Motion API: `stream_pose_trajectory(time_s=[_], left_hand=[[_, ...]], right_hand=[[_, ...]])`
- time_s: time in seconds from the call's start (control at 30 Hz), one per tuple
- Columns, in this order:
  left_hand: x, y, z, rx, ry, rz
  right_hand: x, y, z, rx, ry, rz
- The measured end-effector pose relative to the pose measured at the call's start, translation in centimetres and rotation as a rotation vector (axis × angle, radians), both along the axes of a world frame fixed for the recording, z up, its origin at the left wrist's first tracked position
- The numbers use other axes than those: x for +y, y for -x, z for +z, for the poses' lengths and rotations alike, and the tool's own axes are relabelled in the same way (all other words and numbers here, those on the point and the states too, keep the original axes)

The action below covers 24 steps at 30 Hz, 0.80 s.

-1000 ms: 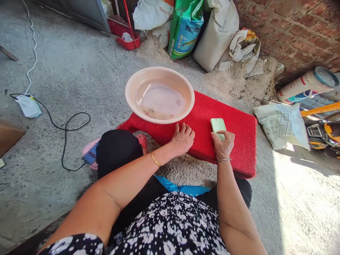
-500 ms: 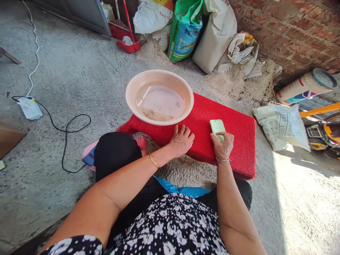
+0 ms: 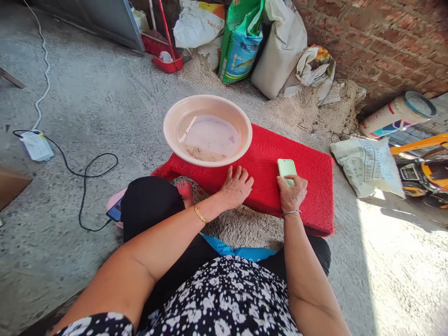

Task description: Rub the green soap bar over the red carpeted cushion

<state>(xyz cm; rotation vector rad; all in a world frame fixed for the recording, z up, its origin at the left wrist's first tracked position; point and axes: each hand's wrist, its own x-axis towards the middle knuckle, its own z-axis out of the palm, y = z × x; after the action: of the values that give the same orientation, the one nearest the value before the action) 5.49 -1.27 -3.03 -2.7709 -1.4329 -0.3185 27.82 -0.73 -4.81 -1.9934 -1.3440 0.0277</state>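
My right hand grips the lower end of a small pale green case, rectangular with rounded corners and a dark dot near its top. Thumb and fingers close round its sides, and it rests on or just above a red cloth cover; I cannot tell which. Fingers spread, my left hand lies flat on the same cloth near its front edge. Just beyond the left fingertips stands a pale pink basin, holding cloudy water with brownish bits at the bottom. The basin sits on the left part of the cloth.
Sacks, among them a green-blue one, lean near the brick wall with spilled grain around. A red dustpan stands back left. A power strip with cables lies left. A bucket and flat sack are right.
The view has shifted slightly, so most things sit a little further left. Both hands keep their places on the cloth, the right still holding the green case.
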Motion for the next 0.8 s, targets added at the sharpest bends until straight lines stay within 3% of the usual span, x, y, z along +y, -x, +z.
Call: stream_pose_trajectory(time_s=[0.1, 0.23, 0.33, 0.6, 0.8], left_hand=[[0.0, -0.1, 0.1, 0.018, -0.003, -0.006], [0.0, -0.2, 0.5, 0.025, -0.002, -0.005], [0.1, -0.2, 0.7, 0.007, 0.018, 0.004], [0.9, 0.1, 0.2, -0.123, 0.045, 0.089], [1.6, 0.3, 0.5, -0.1, 0.033, 0.158]], right_hand=[[-0.1, 0.0, 0.2, 0.023, -0.033, -0.029], [-0.4, 0.3, 0.4, 0.005, -0.127, 0.147], [-0.5, 0.5, 0.3, -0.066, -0.05, 0.258], [-0.2, 0.2, 0.0, -0.047, -0.021, -0.038], [-0.1, 0.0, -0.1, -0.027, -0.063, -0.013]])
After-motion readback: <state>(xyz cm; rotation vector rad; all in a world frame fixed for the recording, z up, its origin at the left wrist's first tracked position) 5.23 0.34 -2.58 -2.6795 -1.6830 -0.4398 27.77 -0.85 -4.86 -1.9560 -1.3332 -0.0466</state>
